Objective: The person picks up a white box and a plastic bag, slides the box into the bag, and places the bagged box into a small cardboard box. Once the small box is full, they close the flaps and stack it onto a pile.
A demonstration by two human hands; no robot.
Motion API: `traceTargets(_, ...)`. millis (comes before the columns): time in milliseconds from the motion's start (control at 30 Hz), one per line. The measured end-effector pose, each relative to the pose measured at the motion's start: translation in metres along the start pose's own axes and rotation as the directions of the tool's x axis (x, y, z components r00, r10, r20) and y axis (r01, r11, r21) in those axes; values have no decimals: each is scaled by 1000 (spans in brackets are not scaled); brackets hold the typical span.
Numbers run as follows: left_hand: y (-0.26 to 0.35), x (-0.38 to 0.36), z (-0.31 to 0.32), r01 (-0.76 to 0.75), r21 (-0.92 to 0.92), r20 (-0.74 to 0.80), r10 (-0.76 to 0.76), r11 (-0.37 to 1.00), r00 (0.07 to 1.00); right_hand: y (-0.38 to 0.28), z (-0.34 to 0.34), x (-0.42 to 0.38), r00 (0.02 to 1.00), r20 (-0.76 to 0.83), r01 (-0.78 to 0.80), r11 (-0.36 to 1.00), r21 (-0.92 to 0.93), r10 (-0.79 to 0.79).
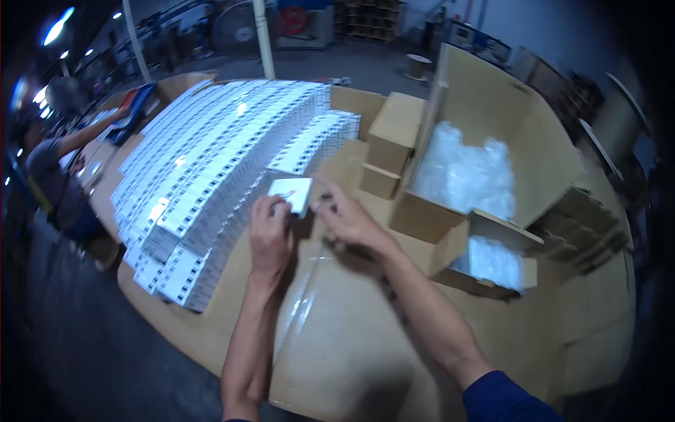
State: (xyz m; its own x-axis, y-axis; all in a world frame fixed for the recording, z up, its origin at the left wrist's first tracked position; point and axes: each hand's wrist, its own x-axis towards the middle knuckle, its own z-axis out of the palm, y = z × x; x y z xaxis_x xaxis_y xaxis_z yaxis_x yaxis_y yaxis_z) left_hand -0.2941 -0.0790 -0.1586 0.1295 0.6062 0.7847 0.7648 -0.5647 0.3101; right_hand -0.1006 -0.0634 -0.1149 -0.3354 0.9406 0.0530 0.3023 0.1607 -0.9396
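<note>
A small white box (pixel 294 193), gripped at its near edge by the left hand (pixel 271 233), is just right of the stacked boxes (pixel 228 133), the part-open right hand (pixel 351 221) beside it, looking light, stiff and smooth, best held by its edges.

Co-worker (pixel 60 172) at left, arm (pixel 91 133) stretched toward a blue bin (pixel 133 121), ceiling lights (pixel 59 27), a pale upright post (pixel 264 42), a round red part (pixel 292 22) on blue machinery (pixel 318 32), brown racking (pixel 373 21) at the back, a drum (pixel 418 68) on the dark floor (pixel 351 65)
</note>
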Motion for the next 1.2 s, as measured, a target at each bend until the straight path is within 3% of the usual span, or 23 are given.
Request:
traceTargets(67,29,-1,-11,-66,-36,27,67,997,997,5,-4,-27,988,105,-142,938,317,115)
traceTargets(133,60,-5,-21,-188,-73,48,192,979,980,-16,-14,-68,996,83,-80,864,498,44)
traceTargets(233,106,1,-34,-325,-179,75,342,929,937,-12,-43,-115,997,59,19,861,509,-57)
traceTargets(267,124,6,-39,-332,-241,107,365,912,925,-14,-53,-131,998,-6,65,891,449,-70)
traceTargets(333,160,35,-51,-195,-444,287,345,875,894,-9,-80,-159,976,-130,201,944,262,-172)
traceTargets(367,169,46,-47,-176,-515,246,341,839,907,-21,-96,-176,981,-183,118,942,315,-62)
traceTargets(400,176,58,-35,-171,-503,242,329,847,913,-37,-113,-191,972,-228,37,929,369,51)
traceTargets(467,188,85,-1,-163,-476,234,303,864,924,-36,-143,-203,895,-440,170,967,189,-71)
traceTargets(533,203,109,37,-275,-392,226,381,878,896,-44,-172,-208,842,-530,172,982,82,-103)
traceTargets(567,207,122,57,-332,-346,222,420,878,880,-49,-185,-210,823,-557,76,993,-92,-114)
traceTargets(600,205,132,81,-452,-271,254,516,850,818,-52,-196,-210,804,-580,-29,966,-258,-131)
traceTargets(667,198,151,123,-672,-133,352,668,729,655,-48,-211,-204,763,-608,-41,923,-383,-218)
traceTargets(767,211,186,145,-630,-96,716,493,771,494,-42,-237,-192,770,-578,-77,859,-506,-271)
traceTargets(867,223,215,143,-361,-212,714,396,908,578,-37,-266,-174,821,-512,-137,782,-608,-254)
traceTargets(1033,231,229,139,-156,-540,549,487,827,680,-14,-302,-139,835,-448,-93,719,-688,-320)
traceTargets(1133,238,222,147,-8,-525,450,286,851,846,-12,-307,-129,803,-522,-128,772,-623,-287)
traceTargets(1200,239,216,160,105,-554,358,123,826,926,-1,-306,-126,744,-567,-84,793,-603,-353)
